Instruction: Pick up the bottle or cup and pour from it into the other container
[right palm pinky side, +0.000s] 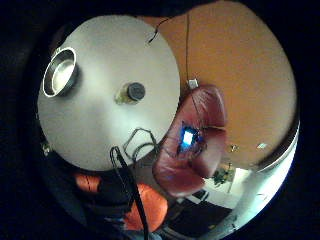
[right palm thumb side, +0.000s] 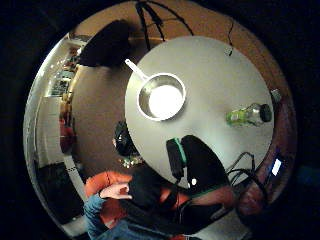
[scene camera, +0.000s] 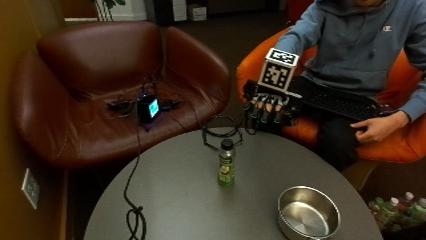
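A small bottle (scene camera: 226, 164) with a black cap and green label stands upright near the middle of the round grey table (scene camera: 180, 200). It also shows in both palm views as the bottle (right palm pinky side: 129, 93) and the bottle (right palm thumb side: 248, 115). A steel saucepan (scene camera: 308, 213) sits at the table's near right; the saucepan (right palm thumb side: 161, 97) looks empty. My gloved right hand (scene camera: 268, 109) hovers above the table's far edge, behind the bottle, fingers hanging straight down and holding nothing. The bare left hand (scene camera: 379, 126) rests on the person's lap.
A brown leather armchair (scene camera: 100, 90) stands beside the table with a small lit device (scene camera: 148, 107) and cables on its seat. A black cable (scene camera: 133, 210) runs across the table's left side. Several bottles (scene camera: 393, 207) stand on the floor at the right.
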